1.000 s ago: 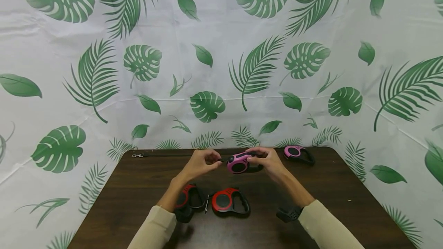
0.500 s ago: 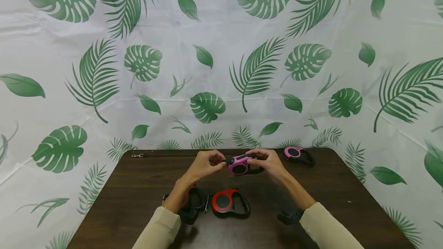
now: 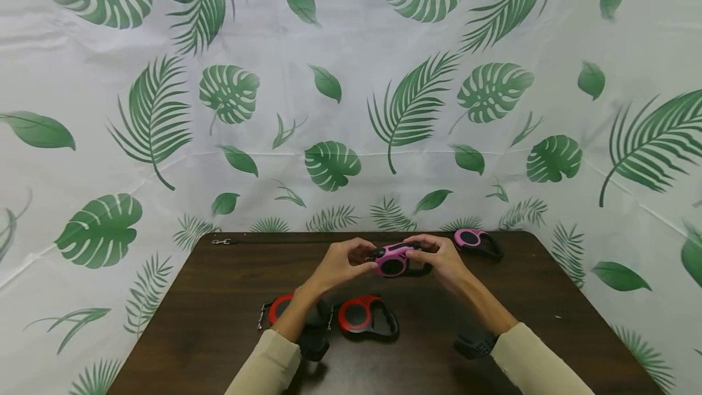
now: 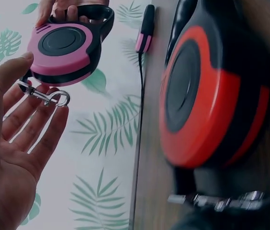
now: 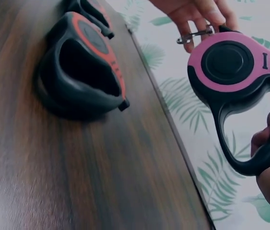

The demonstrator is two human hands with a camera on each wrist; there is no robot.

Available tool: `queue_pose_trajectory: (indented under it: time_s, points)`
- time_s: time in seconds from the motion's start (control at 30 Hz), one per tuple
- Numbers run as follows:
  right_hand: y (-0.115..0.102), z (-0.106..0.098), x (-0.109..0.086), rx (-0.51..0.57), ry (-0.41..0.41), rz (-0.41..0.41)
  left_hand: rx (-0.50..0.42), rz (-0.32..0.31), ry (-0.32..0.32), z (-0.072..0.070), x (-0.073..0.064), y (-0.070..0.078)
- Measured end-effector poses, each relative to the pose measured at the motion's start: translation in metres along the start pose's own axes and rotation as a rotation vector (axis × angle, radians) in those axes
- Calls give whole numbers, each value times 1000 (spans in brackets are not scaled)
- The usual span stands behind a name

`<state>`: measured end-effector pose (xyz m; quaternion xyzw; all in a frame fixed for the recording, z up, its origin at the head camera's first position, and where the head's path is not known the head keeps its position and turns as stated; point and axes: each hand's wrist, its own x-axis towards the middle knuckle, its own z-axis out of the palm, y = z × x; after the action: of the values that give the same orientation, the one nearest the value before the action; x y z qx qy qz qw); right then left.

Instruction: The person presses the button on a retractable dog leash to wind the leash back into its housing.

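Above the wooden bench (image 3: 428, 358), the right grip (image 3: 440, 256) clasps a pink, black-centred leash reel (image 4: 63, 45) by its loop handle (image 5: 240, 167). The left grip (image 3: 340, 263) pinches its front, beside a silvery clip (image 4: 44, 97).

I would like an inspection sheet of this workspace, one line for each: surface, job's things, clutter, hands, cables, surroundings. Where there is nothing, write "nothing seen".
Surface: dark wood-look table.
Job's things: pink leash, held up, with metal clip.
Clutter: second pink leash, red leash, another red leash and small pale speck, all on the table.
Hands: right hand grips the pink leash; left hand touches its front end.
Cables: electric, nothing seen; leash cord from the second pink leash along the back edge.
Surroundings: white leaf-print backdrop behind.
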<state>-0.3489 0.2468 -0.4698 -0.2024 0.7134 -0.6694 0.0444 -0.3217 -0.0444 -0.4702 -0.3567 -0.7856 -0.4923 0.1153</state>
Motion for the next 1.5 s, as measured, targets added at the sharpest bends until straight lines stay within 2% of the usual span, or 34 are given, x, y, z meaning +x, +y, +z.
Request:
queue_pose_trajectory:
  time_s: [0.27,0.53,0.77,1.07,1.23,1.4,1.5]
  points:
    - [1,-16,-14,33,-16,10,-36,-28,19,22,4,6]
    - [5,-31,-30,-19,-15,34,-73,-99,9,45,3,14]
    - [11,-44,-40,-66,-37,71,-57,-161,-18,62,0,18]
    - [27,-54,-53,-85,-60,159,1,-213,-141,76,2,24]
    - [34,-56,-59,-51,-84,234,44,-228,-196,81,1,25]
    - [39,-58,-63,-5,-97,272,69,-243,-240,88,2,24]
    - [42,-59,-65,-1,-81,301,99,-245,-263,91,3,24]
